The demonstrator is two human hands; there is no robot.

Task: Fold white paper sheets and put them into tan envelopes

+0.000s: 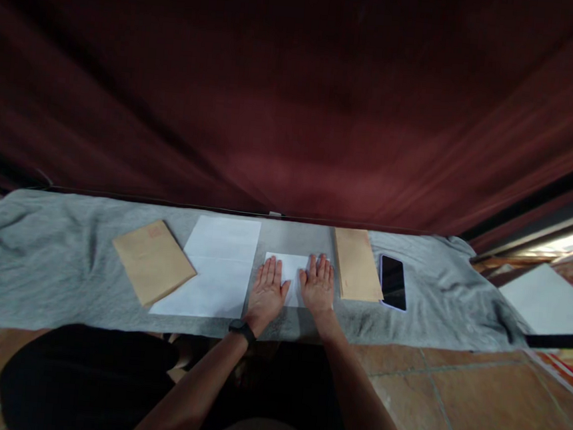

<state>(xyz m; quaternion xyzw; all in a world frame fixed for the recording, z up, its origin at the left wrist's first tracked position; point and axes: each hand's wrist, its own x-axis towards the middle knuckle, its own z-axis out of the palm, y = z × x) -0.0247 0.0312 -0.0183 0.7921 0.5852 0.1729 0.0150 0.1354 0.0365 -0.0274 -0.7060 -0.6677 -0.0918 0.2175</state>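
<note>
A small white sheet of paper (292, 269), seemingly folded, lies on the grey cloth in front of me. My left hand (266, 292) rests flat on its left part, fingers stretched out. On its right part my right hand (317, 286) lies flat too, fingers slightly spread. Larger white paper (221, 269) with a crease across it is spread to the left of my left hand. Over that paper's left edge sits a brown envelope stack (154, 262), turned at an angle. Just right of my right hand is another stack of brown envelopes (360, 265).
A phone (393, 282) with a pale purple edge lies beside the right envelopes, partly against them. Grey cloth (62, 255) covers the narrow table. A dark red curtain (296, 109) hangs behind it. At far right stands a white panel (550, 301); tiles (475, 405) cover the floor.
</note>
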